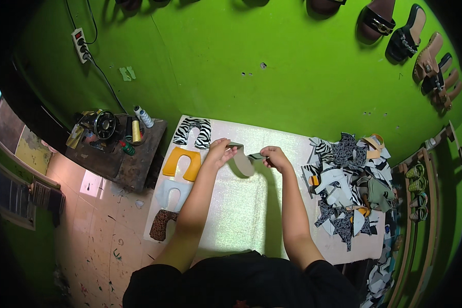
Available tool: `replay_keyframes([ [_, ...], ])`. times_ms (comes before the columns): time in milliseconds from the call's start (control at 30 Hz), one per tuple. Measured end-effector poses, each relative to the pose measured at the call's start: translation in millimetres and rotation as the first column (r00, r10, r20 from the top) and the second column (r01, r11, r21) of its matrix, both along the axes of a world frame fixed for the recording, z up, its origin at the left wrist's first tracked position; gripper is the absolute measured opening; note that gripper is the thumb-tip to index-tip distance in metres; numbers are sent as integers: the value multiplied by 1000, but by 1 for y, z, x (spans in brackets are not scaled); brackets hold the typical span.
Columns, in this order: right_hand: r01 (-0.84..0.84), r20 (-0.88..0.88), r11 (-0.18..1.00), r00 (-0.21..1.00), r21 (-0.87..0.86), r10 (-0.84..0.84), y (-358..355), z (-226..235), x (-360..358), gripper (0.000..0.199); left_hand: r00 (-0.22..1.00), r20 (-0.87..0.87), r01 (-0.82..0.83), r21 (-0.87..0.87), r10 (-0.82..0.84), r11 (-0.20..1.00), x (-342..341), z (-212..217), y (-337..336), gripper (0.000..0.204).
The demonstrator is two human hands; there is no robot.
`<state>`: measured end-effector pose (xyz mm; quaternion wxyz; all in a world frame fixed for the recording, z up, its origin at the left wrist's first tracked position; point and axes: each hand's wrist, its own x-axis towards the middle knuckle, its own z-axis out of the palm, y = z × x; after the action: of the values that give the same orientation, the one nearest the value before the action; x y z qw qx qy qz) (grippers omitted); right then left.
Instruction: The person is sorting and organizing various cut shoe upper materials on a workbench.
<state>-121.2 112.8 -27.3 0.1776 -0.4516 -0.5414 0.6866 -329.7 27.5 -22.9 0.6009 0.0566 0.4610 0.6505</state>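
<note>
Your left hand (pixel 220 154) and right hand (pixel 275 158) pinch opposite ends of the olive-grey, curved, fabric-like strip (pixel 243 164), 12 o'clock, probably to spread it.

Four U-shaped pieces (pixel 184 153) in zebra print, orange, white and patterned brown line a pale tabletop (pixel 241 220), opposite heaped scraps (pixel 338 182) at right.

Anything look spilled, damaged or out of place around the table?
Yes: scraps lie heaped past the table's right edge and bits litter the floor, unlike the neat U-shaped pieces. The green wall has small holes.
</note>
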Motion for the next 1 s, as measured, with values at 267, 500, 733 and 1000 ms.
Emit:
replay_keyframes([
  [267, 155, -28, 910, 987, 385, -156, 11, -10, -18, 11, 999, -42, 22, 3, -22, 1000, -8, 4, 16, 20],
  [500, 282, -233, 765, 957, 580, -176, -3, -47, -44, 15, 862, -448, -113, 285, 237, 952, -44, -62, 15, 15],
  [733, 82, 57, 983, 994, 161, -93, -28, -127, -26, 17, 790, -612, -139, -249, -45, 959, -23, -136, -20, 18],
  [1000, -132, 620, 844, 737, 520, -268, -12, -78, -46, 40, 327, -829, -106, -510, -454, 854, -38, -118, -13, 39],
])
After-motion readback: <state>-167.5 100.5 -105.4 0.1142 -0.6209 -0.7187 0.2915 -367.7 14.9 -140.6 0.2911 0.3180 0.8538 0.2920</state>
